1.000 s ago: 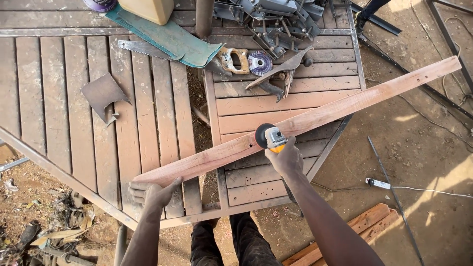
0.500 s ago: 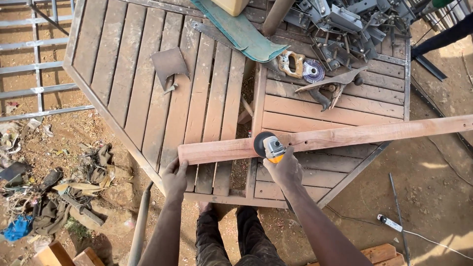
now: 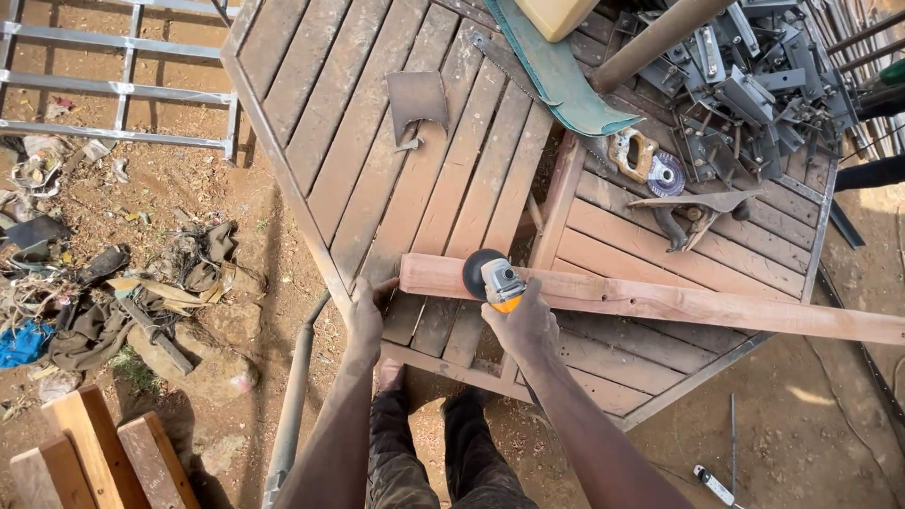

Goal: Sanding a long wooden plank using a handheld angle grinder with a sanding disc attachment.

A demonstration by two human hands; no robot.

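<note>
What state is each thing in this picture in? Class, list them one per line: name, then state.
Left hand: gripping the plank's near end.
Right hand: closed around the angle grinder.
Angle grinder: held with its disc against the plank.
Wooden plank: lying flat across the slatted panel.
Slatted panel: lying flat, several things resting on it.
Second grinder: lying unused on the panel.

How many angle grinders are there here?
2. One angle grinder is in the right hand, on the long plank. A second grinder lies on the slatted platform beside the metal scrap, which may hide more.
</note>
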